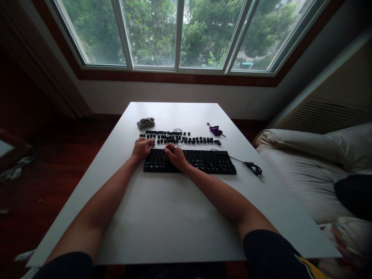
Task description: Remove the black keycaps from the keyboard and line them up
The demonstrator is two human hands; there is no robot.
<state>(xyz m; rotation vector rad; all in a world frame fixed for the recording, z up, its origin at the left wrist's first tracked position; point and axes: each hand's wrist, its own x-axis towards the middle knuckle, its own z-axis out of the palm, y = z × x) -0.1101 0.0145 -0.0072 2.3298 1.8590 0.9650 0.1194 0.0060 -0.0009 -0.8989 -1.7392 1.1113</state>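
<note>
A black keyboard (209, 162) lies across the white table in front of me. My right hand (176, 155) is over its left half, fingers pinched together on something thin and partly hidden. A pale thin loop (180, 143) shows just beyond those fingers; whether it joins what I hold is unclear. To the left, my left hand (142, 148) rests at the keyboard's upper left corner with bent fingers. A small dark block, seemingly a keycap (152, 143), is at its fingertips. Loose black keycaps (200, 140) stand in several rows behind the keyboard.
A grey crumpled cloth (145, 123) lies at the back left of the table (162, 224). Toward the back right are a purple cloth (215, 131) and a small brush-like stick (208, 124). The keyboard's coiled cable (253, 168) lies on the right. A sofa (293, 170) stands beside the table.
</note>
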